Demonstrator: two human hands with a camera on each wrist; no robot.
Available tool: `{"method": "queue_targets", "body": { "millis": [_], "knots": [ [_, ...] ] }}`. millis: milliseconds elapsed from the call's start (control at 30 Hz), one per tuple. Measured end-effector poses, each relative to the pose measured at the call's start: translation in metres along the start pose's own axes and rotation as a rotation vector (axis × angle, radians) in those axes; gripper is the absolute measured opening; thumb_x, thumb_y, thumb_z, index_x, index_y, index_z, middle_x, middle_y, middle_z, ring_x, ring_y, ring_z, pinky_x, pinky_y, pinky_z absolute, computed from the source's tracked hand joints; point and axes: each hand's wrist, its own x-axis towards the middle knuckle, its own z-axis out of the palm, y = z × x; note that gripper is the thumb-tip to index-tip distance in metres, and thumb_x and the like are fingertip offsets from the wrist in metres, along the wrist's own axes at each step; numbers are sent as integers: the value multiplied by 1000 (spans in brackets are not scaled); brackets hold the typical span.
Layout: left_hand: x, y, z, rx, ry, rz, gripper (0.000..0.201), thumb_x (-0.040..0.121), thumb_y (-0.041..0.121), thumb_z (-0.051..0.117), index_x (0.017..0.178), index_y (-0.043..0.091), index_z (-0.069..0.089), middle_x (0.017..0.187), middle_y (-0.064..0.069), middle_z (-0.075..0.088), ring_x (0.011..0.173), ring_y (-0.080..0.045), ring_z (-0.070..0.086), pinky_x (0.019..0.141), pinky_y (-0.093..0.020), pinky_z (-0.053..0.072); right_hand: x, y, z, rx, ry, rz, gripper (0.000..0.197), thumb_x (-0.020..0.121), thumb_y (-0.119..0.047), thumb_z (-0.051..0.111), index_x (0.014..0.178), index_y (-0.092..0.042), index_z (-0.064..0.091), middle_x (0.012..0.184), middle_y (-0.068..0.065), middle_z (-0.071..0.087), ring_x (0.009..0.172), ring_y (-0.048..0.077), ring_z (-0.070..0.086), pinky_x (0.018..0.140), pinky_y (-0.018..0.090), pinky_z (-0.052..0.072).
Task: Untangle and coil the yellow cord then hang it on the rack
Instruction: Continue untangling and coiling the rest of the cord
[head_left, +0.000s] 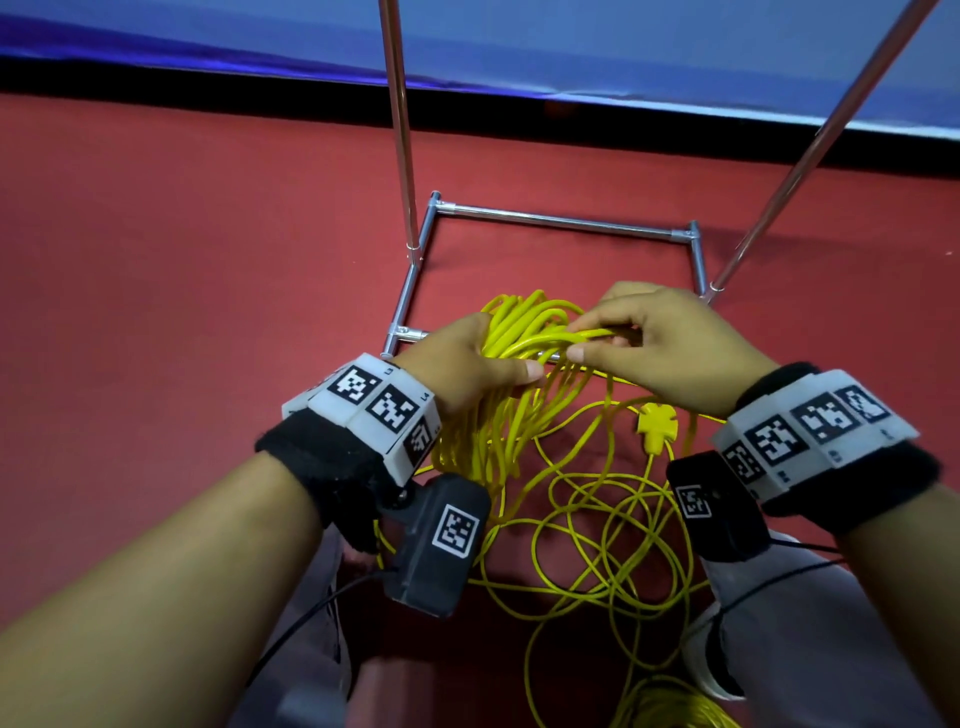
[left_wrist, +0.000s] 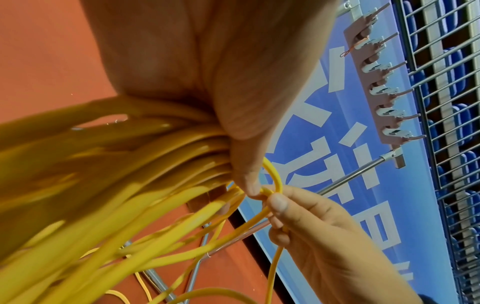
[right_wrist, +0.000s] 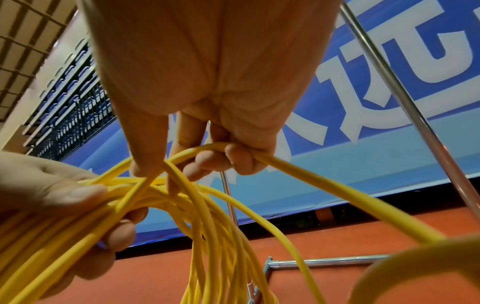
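Note:
My left hand (head_left: 470, 364) grips a thick bundle of coiled loops of the yellow cord (head_left: 524, 332), thumb pressed across the strands (left_wrist: 197, 152). My right hand (head_left: 649, 338) meets it from the right and pinches one strand (right_wrist: 259, 158) of the cord, laying it against the bundle. Below the hands, loose tangled loops (head_left: 597, 535) lie on the red floor, with the yellow plug (head_left: 655, 422) among them. The metal rack's base frame (head_left: 561, 221) stands just beyond the hands. Its hook board (left_wrist: 376, 82) shows high up in the left wrist view.
Two chrome uprights (head_left: 400, 130) (head_left: 810, 156) of the rack rise left and right of the hands. A blue banner (head_left: 519, 47) runs along the far edge of the red floor (head_left: 208, 234). More yellow cord (head_left: 670, 706) piles near my feet at the bottom.

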Motion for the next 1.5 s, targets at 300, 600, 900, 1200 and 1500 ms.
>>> {"method": "queue_targets", "body": {
  "millis": [300,600,900,1200,1500],
  "knots": [
    [-3,10,-5,-91,-81,75,18,81,18,72,86,7,59,77,-10,64,73,-28,59,68,-32,53,0,-3,14,184,30,-8,30,79,-5,71,100,-17,52,78,-8,50,65,4,45,64,22,43],
    [-3,11,-12,-102,-28,138,35,75,34,73,95,7,62,85,-8,68,73,-19,63,70,-33,54,-3,3,1,-105,-30,-32,13,94,-13,52,102,-11,62,75,-7,58,71,4,51,63,16,37],
    [-3,14,-14,-163,60,111,18,82,15,71,89,11,55,72,-5,61,73,-27,60,71,-40,48,-3,-4,-8,-183,-235,45,26,101,-22,38,118,-12,55,81,4,56,72,12,50,65,16,36],
    [-11,22,-7,-251,-111,103,12,91,3,58,81,10,55,73,-8,59,76,-26,55,58,-23,51,2,-1,10,-190,-202,-81,7,92,-7,52,97,-8,57,92,3,47,87,17,49,84,31,39],
    [-9,18,-4,-133,-7,134,70,61,41,76,122,18,51,113,-8,67,106,-28,63,98,-50,47,2,-3,11,234,2,-18,30,73,4,64,81,-21,48,70,-4,48,61,5,42,58,19,37]
  ]
}}
